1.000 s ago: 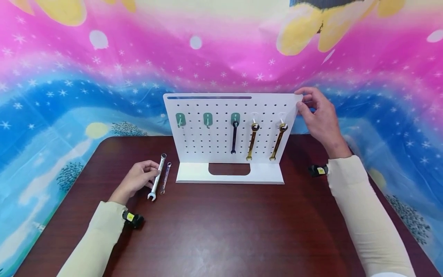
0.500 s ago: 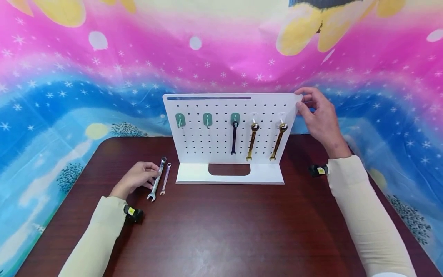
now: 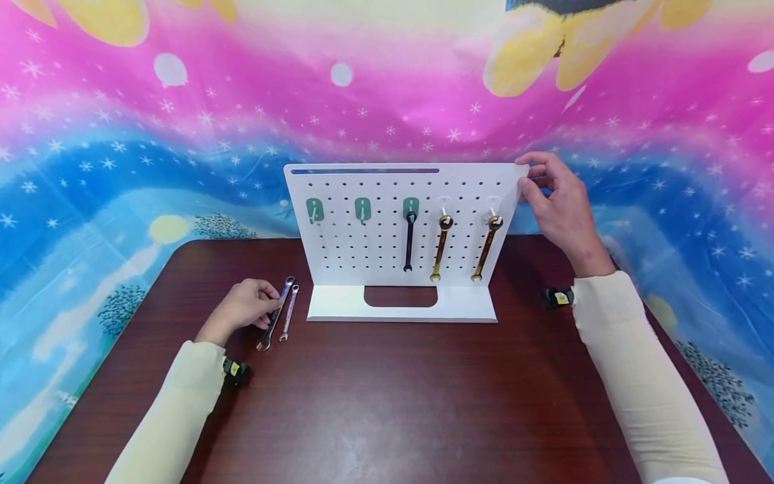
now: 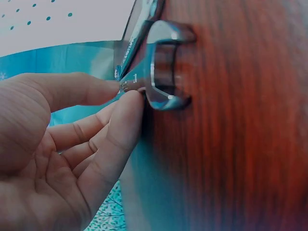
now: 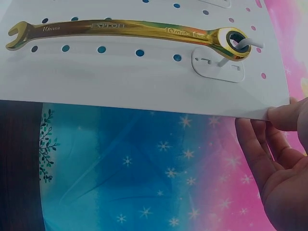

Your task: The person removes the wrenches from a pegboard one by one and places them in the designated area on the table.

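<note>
My left hand [image 3: 244, 306] pinches the shank of a silver combination wrench [image 3: 271, 329] between thumb and fingers at the table's left. In the left wrist view the open end of this wrench [image 4: 166, 32] points away from the fingertips, close to the wood. A smaller, thinner combination wrench [image 3: 289, 314] lies just to its right. At the upper right corner of the white pegboard [image 3: 375, 272], my right hand [image 3: 562, 212] grips the board's edge. Near it hangs a gold 10 mm combination wrench [image 5: 115, 28], its ring end on a white hook.
A second gold wrench [image 3: 441, 252] and a dark wrench [image 3: 409, 242] hang on the board. Two green-backed hooks, the left one [image 3: 314, 209] and its neighbour [image 3: 363, 209], bear nothing. The board stands on the brown table [image 3: 387, 390], before a printed cloth [image 3: 242, 114].
The larger silver wrench has rolled over in my left hand, and its ring end has shifted slightly right and down. My left forearm has moved slightly up and right. My right hand stays put.
</note>
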Motion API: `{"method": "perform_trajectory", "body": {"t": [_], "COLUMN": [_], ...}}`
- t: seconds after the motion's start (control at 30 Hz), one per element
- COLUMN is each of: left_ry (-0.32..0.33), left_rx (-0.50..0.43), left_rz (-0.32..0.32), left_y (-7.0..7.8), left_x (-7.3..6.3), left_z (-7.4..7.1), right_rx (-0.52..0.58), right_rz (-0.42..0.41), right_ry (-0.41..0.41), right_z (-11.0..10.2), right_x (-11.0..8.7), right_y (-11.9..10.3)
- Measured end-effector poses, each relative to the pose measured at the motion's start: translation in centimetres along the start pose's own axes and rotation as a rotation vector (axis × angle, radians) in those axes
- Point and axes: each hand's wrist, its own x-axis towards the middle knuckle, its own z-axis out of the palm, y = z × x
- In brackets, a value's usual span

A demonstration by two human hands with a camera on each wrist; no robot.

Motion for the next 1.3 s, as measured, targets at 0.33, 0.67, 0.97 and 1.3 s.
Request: {"method": "perform_trajectory", "body": {"t": [0.33,0.67,0.97,1.3], "left_ry": [0.013,0.149,0.205,0.264], "left_rx": [0.118,0.282,0.195,0.046], "left_rz": [0.026,0.104,0.333,0.562], "left_y": [0.5,2.3,5.2,8.2], "left_x": [-0.2,-0.5,-0.6,1.1], "left_z": [0.3,0.8,2.9,6.8], "right_rx": [0.025,0.03,0.024,0.024], "right_rz": [-0.014,-0.025,-0.029,-0.014], "right_ry": [0.001,0.003,-0.001,0.003], "right_z": [0.0,0.1,0.2,0.1], "right_x": [0.0,0.1,0.0,0.0], "right_y": [0.0,0.0,0.0,-0.1]}}
